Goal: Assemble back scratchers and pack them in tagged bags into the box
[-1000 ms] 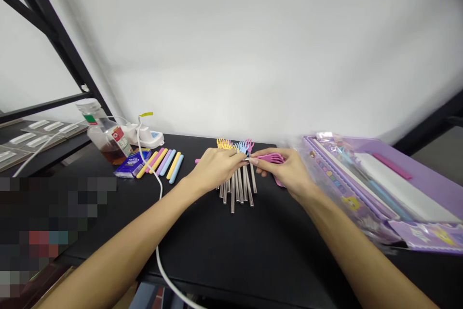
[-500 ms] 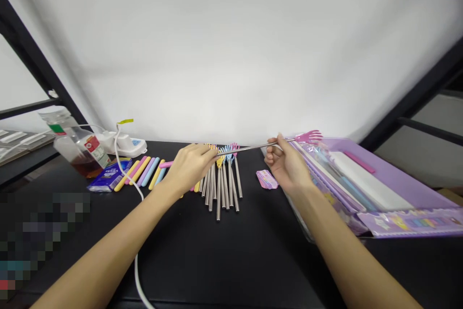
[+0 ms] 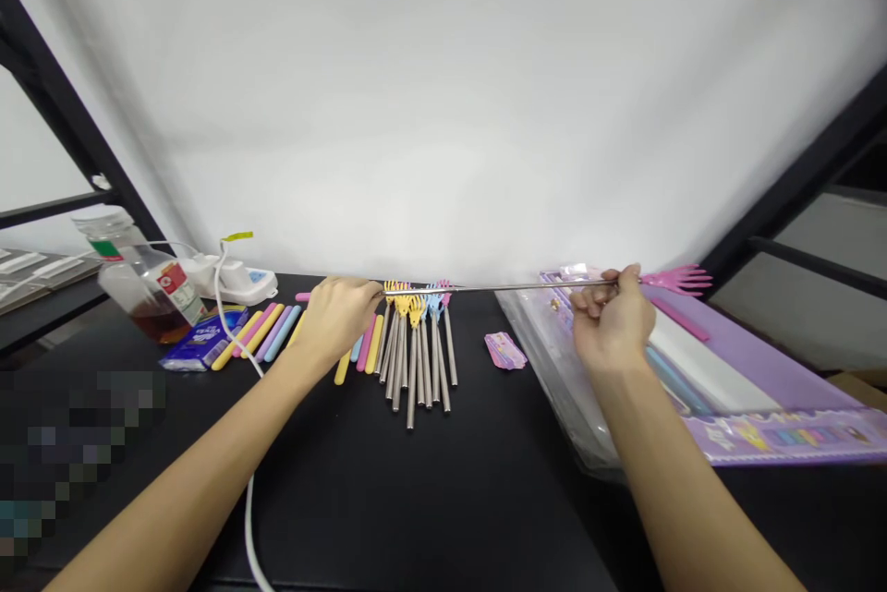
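A telescopic back scratcher (image 3: 499, 286) with a pink hand-shaped head is stretched out level between my hands. My left hand (image 3: 339, 313) is closed round its handle end, and a bit of pink grip sticks out to the left. My right hand (image 3: 615, 320) pinches the thin metal rod just below the pink head. Under the rod lie several silver back scratchers (image 3: 416, 361) with yellow, blue and pink heads. Coloured handle sleeves (image 3: 267, 332) in yellow, pink, purple and blue lie around my left hand, partly hidden by it.
A purple display box (image 3: 790, 333) with clear plastic packaging (image 3: 554, 380) stands at right. Small pink cards (image 3: 505, 350) lie near the middle. At left are a blue tissue pack (image 3: 204, 340), a bottle (image 3: 149, 283), a power strip (image 3: 260, 282) and a white cable (image 3: 249, 518).
My right hand has moved right with the pink head, and the back scratcher's rod has become longer. My left hand has shifted slightly left. The rod now lies nearly level.
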The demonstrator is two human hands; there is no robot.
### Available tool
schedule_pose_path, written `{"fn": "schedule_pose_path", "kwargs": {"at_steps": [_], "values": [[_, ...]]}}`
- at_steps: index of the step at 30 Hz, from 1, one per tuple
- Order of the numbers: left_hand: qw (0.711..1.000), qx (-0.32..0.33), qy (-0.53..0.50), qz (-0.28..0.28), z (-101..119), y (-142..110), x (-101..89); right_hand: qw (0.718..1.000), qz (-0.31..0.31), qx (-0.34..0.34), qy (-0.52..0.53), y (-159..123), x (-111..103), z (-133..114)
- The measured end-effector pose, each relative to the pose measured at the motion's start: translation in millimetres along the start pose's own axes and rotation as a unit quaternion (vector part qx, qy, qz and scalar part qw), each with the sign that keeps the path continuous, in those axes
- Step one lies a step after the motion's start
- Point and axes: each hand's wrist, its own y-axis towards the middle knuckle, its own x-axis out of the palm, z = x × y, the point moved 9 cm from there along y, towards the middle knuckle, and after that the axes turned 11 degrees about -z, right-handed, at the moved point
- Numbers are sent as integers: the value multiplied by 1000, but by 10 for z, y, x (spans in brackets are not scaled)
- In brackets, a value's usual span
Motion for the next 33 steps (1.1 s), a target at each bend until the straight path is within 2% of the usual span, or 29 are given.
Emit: {"fn": "schedule_pose_path", "kwargs": {"at_steps": [4,7,10,13,15,18,20,22,24,26,28,30,33], "values": [[992,101,-9,70,332,-54,-76,999,17,30,2,-158,84,202],[983,143,-5,114,486,-94,-124,1000,6,17,12,-225,194,193],[984,127,-8,123,412,-79,-139,1000,7,-22,-8,-164,162,-4],[992,58,6,109,185,-32,-94,993,81,-80,-9,-69,-99,-286],[994,31,19,99,84,-19,-46,992,107,-74,3,-3,-232,-354],[995,33,33,89,80,-14,19,992,106,-60,25,45,-288,-339],[992,42,36,114,143,-26,-15,993,102,-56,34,14,-248,-267],[984,67,25,165,275,-58,-119,995,88,-40,37,-74,-134,-124],[970,117,4,213,473,-105,-247,998,58,-7,35,-216,58,91],[956,168,-7,239,667,-147,-353,998,9,46,34,-381,294,336],[947,191,-9,258,744,-185,-440,994,-43,94,40,-512,493,513],[947,187,2,260,673,-197,-477,992,-50,104,46,-540,527,529],[958,150,40,240,385,-176,-436,996,14,69,49,-404,307,329]]}}
